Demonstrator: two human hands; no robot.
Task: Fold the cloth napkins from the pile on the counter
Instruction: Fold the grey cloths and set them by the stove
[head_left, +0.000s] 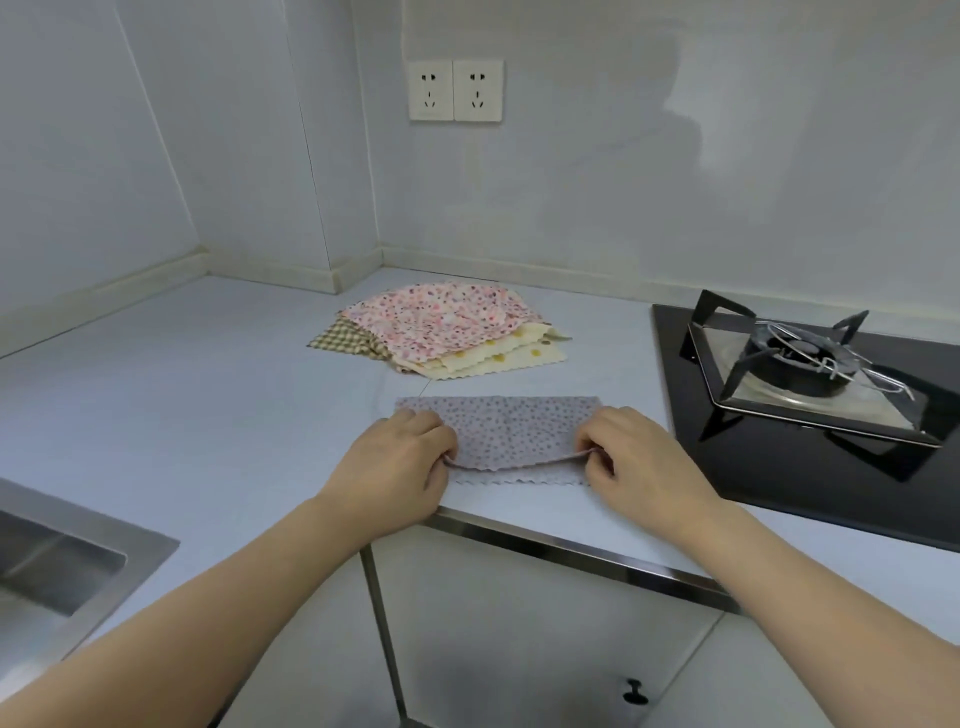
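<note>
Hands down on the worktop (218, 374), both working the grey dotted napkin (506, 426) near the front edge. Left hand (397, 467) w/ fingers curled, pinching the left end of the napkin's folded-over top layer; right hand (631, 457) does the same at the right end, thumb and fingers nipped on the cloth. Between the two grips the upper layer sags in a shallow curve, and the zigzag-cut lower edge peeks out just nearer the person than that fold. Napkin lies flat otherwise, a long strip running left to right. Beyond the grips, toward the wall corner, sits the pile of napkins (447, 332): pink floral on top, cream w/ yellow dots under it, brown check poking out at the left side, all fanned a bit. Right of the right hand, close by, black gas hob (810, 384) w/ its pan support. Far left of the left arm, steel sink (67, 561) rim. Up on the wall, twin sockets (455, 90). Below the hands, cabinet doors (519, 639), one small dark knob.
</note>
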